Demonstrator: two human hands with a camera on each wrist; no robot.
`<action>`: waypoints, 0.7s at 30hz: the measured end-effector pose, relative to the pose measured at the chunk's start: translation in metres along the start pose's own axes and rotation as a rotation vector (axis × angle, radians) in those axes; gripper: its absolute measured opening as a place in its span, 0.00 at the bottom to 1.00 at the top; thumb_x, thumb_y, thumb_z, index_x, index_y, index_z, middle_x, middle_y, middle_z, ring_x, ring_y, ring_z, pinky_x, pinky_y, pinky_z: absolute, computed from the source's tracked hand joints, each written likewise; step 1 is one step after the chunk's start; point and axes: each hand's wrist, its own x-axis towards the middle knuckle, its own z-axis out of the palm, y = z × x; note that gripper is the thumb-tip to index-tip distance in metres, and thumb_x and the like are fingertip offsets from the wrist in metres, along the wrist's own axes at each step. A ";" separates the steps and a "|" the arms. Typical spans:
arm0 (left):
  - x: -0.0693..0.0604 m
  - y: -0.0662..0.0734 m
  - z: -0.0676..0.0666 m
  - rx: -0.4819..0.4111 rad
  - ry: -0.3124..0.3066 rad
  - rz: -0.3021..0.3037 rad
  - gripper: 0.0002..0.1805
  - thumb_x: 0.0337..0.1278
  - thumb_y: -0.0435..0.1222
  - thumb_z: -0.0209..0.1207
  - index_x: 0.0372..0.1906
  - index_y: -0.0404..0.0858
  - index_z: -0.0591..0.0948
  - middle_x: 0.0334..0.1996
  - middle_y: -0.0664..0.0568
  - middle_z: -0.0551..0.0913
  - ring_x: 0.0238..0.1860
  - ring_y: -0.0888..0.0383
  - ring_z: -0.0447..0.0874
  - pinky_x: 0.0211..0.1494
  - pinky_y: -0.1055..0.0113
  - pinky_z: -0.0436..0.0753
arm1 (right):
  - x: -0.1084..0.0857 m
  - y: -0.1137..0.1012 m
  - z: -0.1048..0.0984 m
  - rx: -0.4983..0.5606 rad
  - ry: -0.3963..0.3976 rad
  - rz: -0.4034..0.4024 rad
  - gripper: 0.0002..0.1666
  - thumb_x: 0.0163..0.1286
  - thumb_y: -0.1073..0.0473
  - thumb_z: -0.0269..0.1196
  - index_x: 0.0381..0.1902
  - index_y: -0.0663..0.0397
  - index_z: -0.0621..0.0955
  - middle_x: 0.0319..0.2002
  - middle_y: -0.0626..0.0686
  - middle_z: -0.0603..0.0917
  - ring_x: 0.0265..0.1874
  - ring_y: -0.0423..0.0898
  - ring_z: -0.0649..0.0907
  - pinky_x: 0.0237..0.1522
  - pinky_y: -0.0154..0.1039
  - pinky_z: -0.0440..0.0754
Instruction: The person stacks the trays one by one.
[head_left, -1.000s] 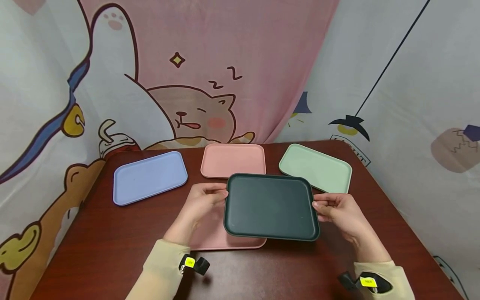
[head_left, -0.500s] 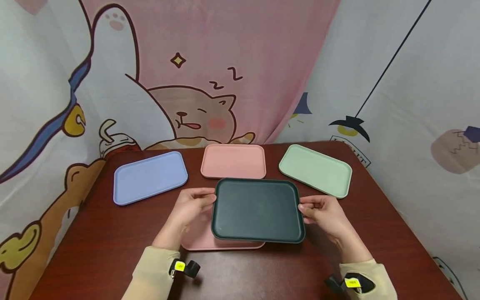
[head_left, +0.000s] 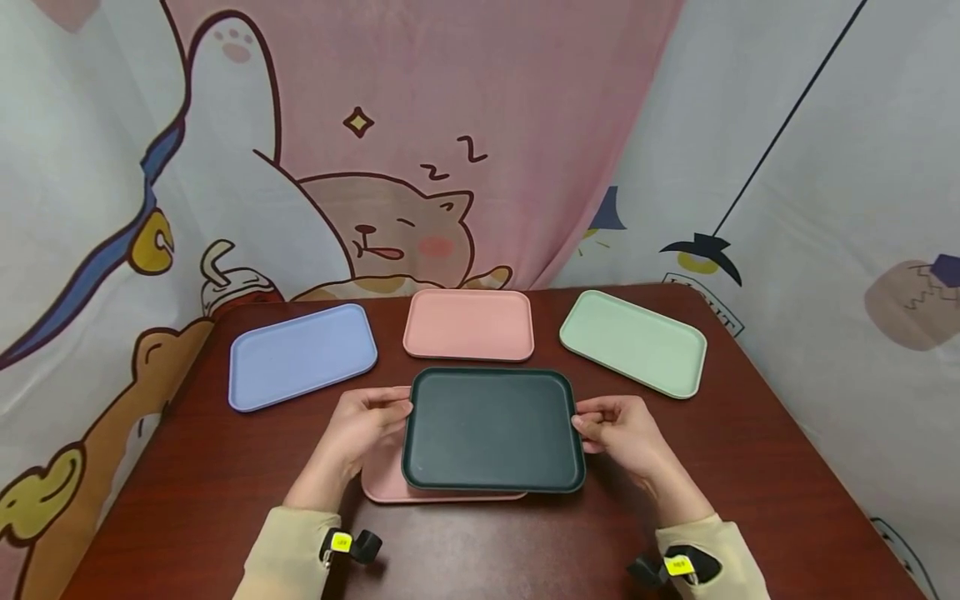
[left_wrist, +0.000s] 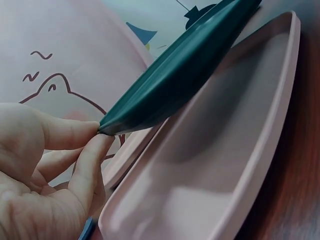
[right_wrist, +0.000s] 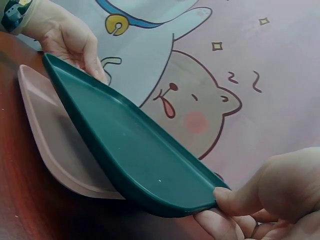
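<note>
A dark green tray is held level above a larger pink tray, covering most of it in the head view. My left hand pinches its left edge between thumb and fingers, and my right hand pinches the right edge. In the left wrist view a gap shows between the green tray and the pink tray under it. From the right wrist, the green tray looks bare, with the pink tray beneath.
Along the back of the brown table lie a blue tray, a smaller pink tray and a light green tray. A curtain with cartoon prints hangs behind the table.
Both hands have carried the dark green tray to the left and slightly nearer, so it covers more of the pink tray below. The light green tray is now fully uncovered.
</note>
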 end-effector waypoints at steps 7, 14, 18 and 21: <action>0.000 -0.007 -0.014 -0.019 0.005 0.014 0.18 0.67 0.24 0.65 0.60 0.24 0.83 0.65 0.35 0.81 0.46 0.61 0.88 0.49 0.69 0.88 | 0.003 0.002 0.016 0.005 -0.015 -0.002 0.16 0.73 0.72 0.67 0.55 0.80 0.81 0.36 0.60 0.87 0.30 0.45 0.87 0.31 0.38 0.90; -0.002 -0.014 -0.028 0.006 0.058 -0.018 0.18 0.66 0.24 0.66 0.59 0.21 0.83 0.53 0.37 0.86 0.42 0.62 0.87 0.46 0.71 0.88 | 0.007 0.006 0.034 0.004 -0.032 0.007 0.14 0.72 0.73 0.67 0.52 0.78 0.82 0.36 0.60 0.86 0.31 0.46 0.86 0.31 0.39 0.91; -0.004 -0.017 -0.032 0.005 0.061 -0.023 0.19 0.66 0.23 0.66 0.60 0.20 0.82 0.50 0.38 0.87 0.42 0.62 0.87 0.46 0.71 0.88 | 0.010 0.011 0.042 0.017 -0.032 0.016 0.12 0.72 0.74 0.67 0.50 0.77 0.82 0.35 0.60 0.85 0.29 0.46 0.85 0.30 0.38 0.90; -0.004 -0.019 -0.035 -0.004 0.073 -0.023 0.18 0.66 0.23 0.65 0.59 0.20 0.82 0.51 0.38 0.88 0.42 0.62 0.87 0.47 0.70 0.88 | 0.011 0.013 0.047 0.022 -0.035 0.011 0.11 0.71 0.75 0.67 0.49 0.77 0.82 0.34 0.60 0.85 0.28 0.45 0.85 0.30 0.38 0.90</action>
